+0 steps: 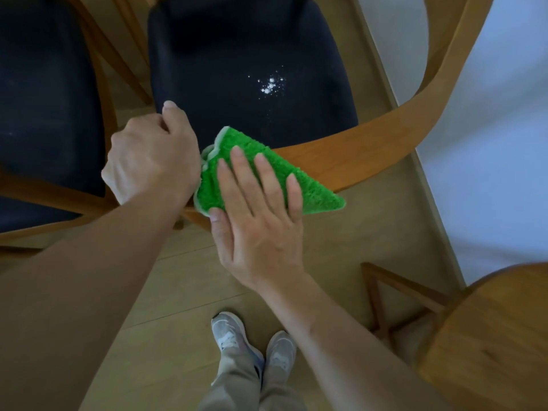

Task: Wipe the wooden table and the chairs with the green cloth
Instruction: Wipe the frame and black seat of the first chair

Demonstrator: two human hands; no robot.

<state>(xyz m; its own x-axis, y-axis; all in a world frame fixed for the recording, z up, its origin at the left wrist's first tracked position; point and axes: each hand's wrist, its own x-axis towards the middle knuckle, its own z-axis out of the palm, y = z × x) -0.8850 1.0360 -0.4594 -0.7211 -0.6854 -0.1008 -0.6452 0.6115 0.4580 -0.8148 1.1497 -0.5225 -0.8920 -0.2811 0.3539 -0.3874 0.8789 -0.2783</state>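
The green cloth is folded over the curved wooden backrest of a chair with a dark blue seat. My right hand lies flat on the cloth, fingers straight, pressing it onto the rail. Just left of the cloth, my left hand grips the same backrest with curled fingers. A scatter of white crumbs or powder sits on the seat, to the right of its middle. A corner of the wooden table shows at the lower right.
A second chair with a dark blue seat stands close on the left. A pale wall runs along the right. My feet in grey shoes stand on the light wooden floor behind the chair.
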